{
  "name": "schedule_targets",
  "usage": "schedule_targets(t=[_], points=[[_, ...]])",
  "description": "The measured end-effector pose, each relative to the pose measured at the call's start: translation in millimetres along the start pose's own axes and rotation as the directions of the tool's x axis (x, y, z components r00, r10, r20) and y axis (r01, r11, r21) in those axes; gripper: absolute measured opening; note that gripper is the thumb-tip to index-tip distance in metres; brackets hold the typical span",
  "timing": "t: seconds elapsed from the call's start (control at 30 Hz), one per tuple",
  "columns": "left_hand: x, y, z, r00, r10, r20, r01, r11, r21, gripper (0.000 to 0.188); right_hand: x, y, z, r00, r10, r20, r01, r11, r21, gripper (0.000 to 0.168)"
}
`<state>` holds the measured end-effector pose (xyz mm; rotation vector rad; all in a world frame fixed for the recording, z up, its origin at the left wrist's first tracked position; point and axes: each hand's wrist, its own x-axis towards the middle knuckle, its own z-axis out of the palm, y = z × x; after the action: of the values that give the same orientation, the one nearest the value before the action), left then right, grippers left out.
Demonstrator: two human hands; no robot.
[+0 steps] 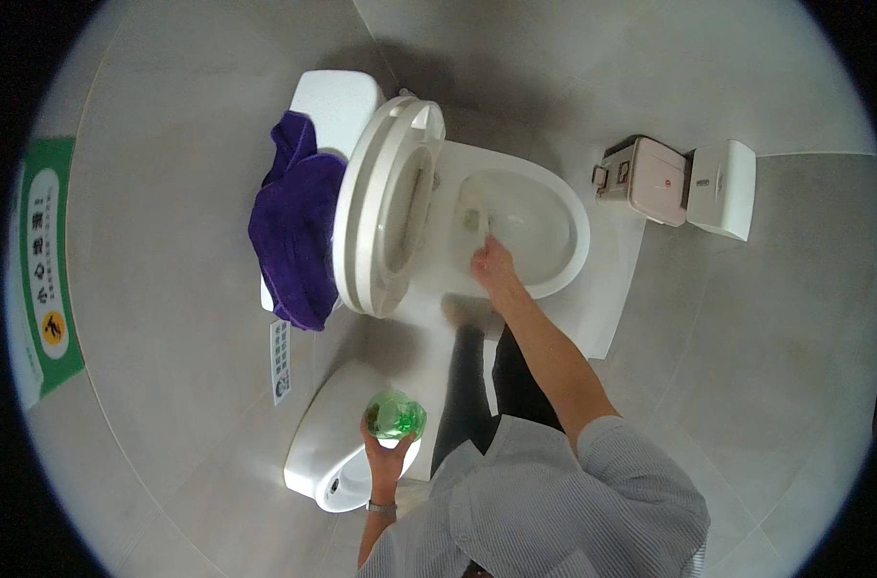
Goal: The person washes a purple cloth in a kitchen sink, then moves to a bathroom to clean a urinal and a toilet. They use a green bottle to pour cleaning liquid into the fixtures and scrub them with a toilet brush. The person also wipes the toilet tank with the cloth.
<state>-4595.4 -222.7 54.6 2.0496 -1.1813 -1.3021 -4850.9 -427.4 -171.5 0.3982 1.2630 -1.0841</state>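
My right hand [493, 266] is closed around the pale handle of a brush [484, 218], over the near side of the toilet bowl [580, 217]. The brush's head is blurred and its outline cannot be told. At the lower left, my left hand [388, 448] grips a clear green plastic container [395, 417], which lies above the white urinal in the picture. Behind the bowl the toilet seat and lid [380, 209] stand raised. A purple cloth [301, 224] drapes over the white cistern [337, 108] behind them.
A white urinal [315, 455] is at the lower left. Right of the toilet stand a pinkish lidded bin [658, 180] and a white box-shaped fixture [720, 189]. A green sign with writing [68, 267] is at the far left; a small printed label [281, 361] sits below the cloth.
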Motion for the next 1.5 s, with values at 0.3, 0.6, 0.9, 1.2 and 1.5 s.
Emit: schedule_targets(t=[0.3, 0.6, 0.9, 1.2, 1.5], points=[[6.2, 3.0, 26.3, 0.999, -0.044, 0.012, 0.043, 0.998, 0.046, 0.076, 45.9, 34.3, -105.6, 0.862, -0.373, 0.343, 0.260, -0.255, -0.931, 0.037], [1.6, 15.9, 41.3, 0.998, -0.060, 0.007, 0.060, 0.998, 0.018, 0.077, 86.8, 22.8, -90.3, 0.985, -0.047, -0.164, -0.014, 0.935, -0.354, 0.024], [16.3, 41.5, 43.2, 0.997, 0.049, 0.065, -0.049, 0.999, 0.007, 0.080, 3.8, 53.6, -49.2, 0.844, -0.508, 0.175, 0.528, 0.728, -0.438, 0.025], [31.3, 58.5, 37.6, 0.989, 0.083, 0.122, -0.077, 0.996, -0.051, 0.077, -4.8, 17.7, -14.5, 0.997, 0.018, 0.074, -0.031, 0.983, 0.180, 0.034], [33.2, 49.7, 54.5, 0.987, 0.061, 0.150, -0.048, 0.995, -0.091, 0.080, 36.2, 84.3, -84.1, 0.747, -0.605, 0.275, 0.498, 0.235, -0.835, 0.034]])
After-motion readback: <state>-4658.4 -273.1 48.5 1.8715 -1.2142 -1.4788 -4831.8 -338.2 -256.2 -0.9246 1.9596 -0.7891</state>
